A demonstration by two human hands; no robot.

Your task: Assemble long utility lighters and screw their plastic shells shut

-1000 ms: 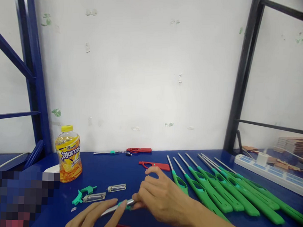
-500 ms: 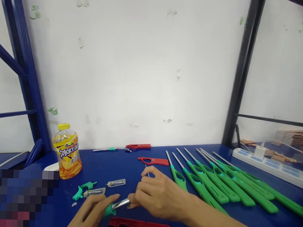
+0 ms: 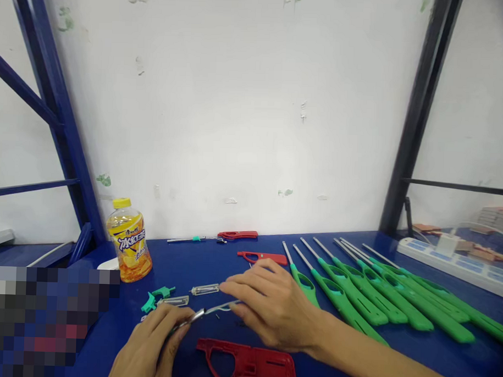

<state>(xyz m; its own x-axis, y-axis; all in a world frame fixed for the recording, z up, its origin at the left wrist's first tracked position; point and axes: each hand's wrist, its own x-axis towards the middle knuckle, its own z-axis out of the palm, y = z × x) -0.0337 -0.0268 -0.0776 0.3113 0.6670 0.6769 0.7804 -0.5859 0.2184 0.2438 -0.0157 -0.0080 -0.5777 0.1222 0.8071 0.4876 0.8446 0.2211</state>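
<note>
My left hand (image 3: 151, 344) grips a metal lighter tube (image 3: 198, 315) between thumb and fingers. From the tube's open end a thin pale wire or hose (image 3: 222, 307) runs to my right hand (image 3: 278, 310), whose thumb and fingertips pinch it. Below the hands lies a red lighter half-shell (image 3: 265, 365), hollow side up. Two clear fuel tanks (image 3: 205, 289) rest behind the hands, one partly hidden by my left hand. Beside them sit small green trigger pieces (image 3: 161, 292). Just beyond my right hand is another red half-shell (image 3: 269, 258).
Several green long-neck lighters (image 3: 355, 294) lie fanned out at the right. A white power strip (image 3: 459, 264) runs behind them. By the wall are a metal tube with wires (image 3: 187, 240) and a red shell (image 3: 238, 234). A drink bottle (image 3: 129, 245) stands at the left.
My right hand has moved off the tube's end and now pinches the thin wire or hose coming from it. My left fingers now cover the green collar. The view has shifted slightly.
</note>
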